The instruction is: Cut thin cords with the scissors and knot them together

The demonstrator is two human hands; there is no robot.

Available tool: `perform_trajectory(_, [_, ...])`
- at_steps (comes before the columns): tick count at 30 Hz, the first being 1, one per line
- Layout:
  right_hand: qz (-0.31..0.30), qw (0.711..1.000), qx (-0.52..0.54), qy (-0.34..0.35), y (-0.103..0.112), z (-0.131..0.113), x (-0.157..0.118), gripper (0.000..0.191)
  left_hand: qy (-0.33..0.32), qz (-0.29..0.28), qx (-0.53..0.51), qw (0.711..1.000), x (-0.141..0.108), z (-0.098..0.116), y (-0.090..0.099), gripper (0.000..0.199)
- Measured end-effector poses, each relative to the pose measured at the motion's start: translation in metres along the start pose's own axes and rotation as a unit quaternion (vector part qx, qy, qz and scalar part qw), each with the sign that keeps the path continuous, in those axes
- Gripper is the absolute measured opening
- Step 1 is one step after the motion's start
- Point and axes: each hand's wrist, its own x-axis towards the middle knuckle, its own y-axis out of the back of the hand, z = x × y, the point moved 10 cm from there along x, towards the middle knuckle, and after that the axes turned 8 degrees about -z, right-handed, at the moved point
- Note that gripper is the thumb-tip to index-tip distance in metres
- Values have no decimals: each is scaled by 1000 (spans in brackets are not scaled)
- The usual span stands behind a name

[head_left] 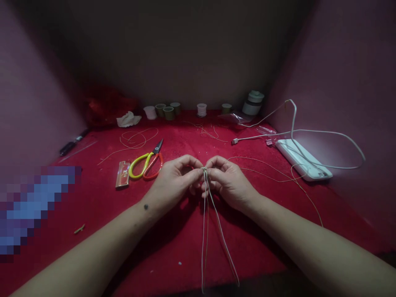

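My left hand [184, 173] and my right hand [224, 175] meet in the middle, thumbs and forefingers pinched close together. Between the fingertips sits a small knotted part of a thin pale cord [203, 239]. Several strands hang from it toward the front edge of the table, and thin strands also trail off to the right of my right hand. Left of my left hand lie scissors [144, 166] with one yellow and one red handle, and beside them a gold-coloured lighter [123, 175]. The other fingers curl under, so the knot's far side is hidden.
Several thread spools [168, 113] line the back of the red-covered table [173, 255], near a lidded jar [253, 102]. A white power bank [303, 160] with a white cable [332, 131] is at right. Loose thread [139, 142], crumpled tissue [128, 119] and a dark pen [72, 143] lie left.
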Motion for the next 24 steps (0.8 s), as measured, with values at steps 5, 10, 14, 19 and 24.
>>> perform_trajectory(5, [-2,1000,-18,7,1,0,-1,22,16,-15,-40,999,1,-4,-3,13])
perform_trajectory(10, [6,999,-45,2,3,0,-2,20,49,-22,-65,996,2,-10,-6,16])
perform_trajectory(14, [7,998,-61,6,3,-1,-3,21,47,-8,-46,998,2,-9,-3,16])
perform_trajectory(19, [-4,998,-62,3,1,0,-3,17,42,1,-10,999,2,-7,-1,11])
perform_trajectory(24, [6,992,-118,39,1,-11,-4,12,49,1,-1,999,1,-6,0,13])
